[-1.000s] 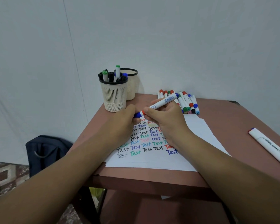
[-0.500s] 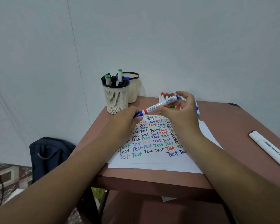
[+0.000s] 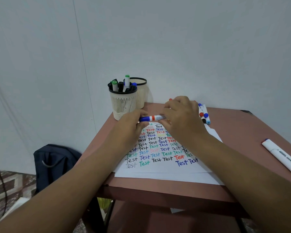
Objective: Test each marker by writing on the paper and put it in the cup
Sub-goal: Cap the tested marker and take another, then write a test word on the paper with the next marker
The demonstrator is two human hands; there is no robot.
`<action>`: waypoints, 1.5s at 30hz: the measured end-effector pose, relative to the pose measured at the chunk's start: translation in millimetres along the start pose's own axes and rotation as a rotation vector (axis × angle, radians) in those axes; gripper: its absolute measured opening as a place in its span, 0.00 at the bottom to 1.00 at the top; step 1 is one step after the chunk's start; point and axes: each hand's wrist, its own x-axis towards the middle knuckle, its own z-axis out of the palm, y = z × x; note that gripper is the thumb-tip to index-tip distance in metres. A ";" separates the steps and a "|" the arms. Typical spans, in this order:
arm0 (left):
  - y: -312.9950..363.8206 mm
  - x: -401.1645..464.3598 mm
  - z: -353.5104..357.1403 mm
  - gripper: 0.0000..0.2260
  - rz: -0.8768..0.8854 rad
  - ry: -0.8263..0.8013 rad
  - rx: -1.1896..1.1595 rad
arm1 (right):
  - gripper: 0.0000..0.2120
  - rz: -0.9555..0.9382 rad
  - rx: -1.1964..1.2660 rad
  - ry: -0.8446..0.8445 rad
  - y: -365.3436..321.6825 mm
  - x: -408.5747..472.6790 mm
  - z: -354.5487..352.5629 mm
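Observation:
A white marker with a blue cap and a red band (image 3: 152,118) lies level above the far end of the paper (image 3: 160,169). My left hand (image 3: 130,126) grips its blue cap end. My right hand (image 3: 181,118) holds the white barrel, fingers curled round it. The paper is covered with rows of the word "Test" in several colours. A cream slotted cup (image 3: 123,103) at the table's far left corner holds several markers. A pile of loose markers (image 3: 203,113) lies beyond my right hand, partly hidden by it.
A second cream cup with a black rim (image 3: 141,95) stands behind the first, against the wall. A large white marker (image 3: 282,158) lies at the right edge of the brown table (image 3: 242,132). A dark bag (image 3: 55,162) sits on the floor at the left.
The marker has tipped from slanted to level. My right hand has closed down over its barrel, and the view has tilted so the table sits lower.

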 end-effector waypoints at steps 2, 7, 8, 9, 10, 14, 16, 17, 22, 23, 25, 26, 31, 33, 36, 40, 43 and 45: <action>-4.1 0.0 1.2 0.24 -0.051 0.012 -0.062 | 0.08 -0.023 0.044 -0.038 2.7 4.4 2.9; -11.2 4.4 4.8 0.28 -0.115 -0.033 -0.084 | 0.14 0.066 0.282 -0.117 6.2 16.2 1.1; -11.9 5.2 5.7 0.26 -0.121 -0.057 -0.037 | 0.18 0.109 0.337 -0.137 4.9 18.8 -2.4; -11.6 5.2 6.3 0.24 -0.125 -0.085 0.023 | 0.23 0.141 0.384 -0.161 3.1 21.9 -6.8; -11.5 4.9 7.3 0.22 -0.138 -0.108 0.074 | 0.28 0.159 0.418 -0.182 1.3 25.4 -10.7; -9.9 4.0 8.9 0.19 -0.183 -0.134 0.172 | 0.36 0.189 0.497 -0.198 -2.3 45.6 -21.3; -10.1 4.4 7.8 0.21 -0.197 -0.132 0.184 | 0.36 0.220 0.534 -0.166 -3.2 61.8 -23.2; -9.9 4.5 7.1 0.22 -0.207 -0.131 0.187 | 0.35 0.248 0.570 -0.143 -3.7 71.1 -23.8; -11.2 5.3 5.2 0.19 -0.266 -0.109 0.172 | 0.31 0.449 0.808 0.079 -8.4 121.1 -14.8; -11.2 5.2 4.9 0.19 -0.272 -0.110 0.166 | 0.31 0.485 0.863 0.117 -10.2 129.2 -10.8; -11.6 5.6 4.7 0.18 -0.281 -0.111 0.152 | 0.30 0.531 0.938 0.167 -14.3 142.0 -2.5; -12.3 5.8 4.7 0.18 -0.284 -0.109 0.144 | 0.30 0.542 0.955 0.186 -16.4 146.7 1.8; -16.7 8.2 6.2 0.18 -0.287 -0.089 0.100 | 0.28 0.567 0.963 0.275 -18.1 166.5 20.6; -17.7 8.7 6.0 0.19 -0.306 -0.097 0.077 | 0.28 0.586 0.949 0.279 -16.2 174.3 27.2; -19.2 8.2 5.3 0.22 -0.334 -0.085 0.034 | 0.29 0.580 0.943 0.216 -18.3 180.4 39.7; -20.1 8.0 3.6 0.21 -0.359 -0.084 -0.004 | 0.28 0.542 0.973 0.058 -27.6 175.9 54.5; -20.4 8.7 4.3 0.20 -0.339 -0.099 0.019 | 0.25 0.497 0.915 -0.060 -33.1 168.7 59.6; -20.8 8.7 4.9 0.20 -0.336 -0.101 0.019 | 0.19 0.478 0.856 -0.129 -34.9 165.9 60.5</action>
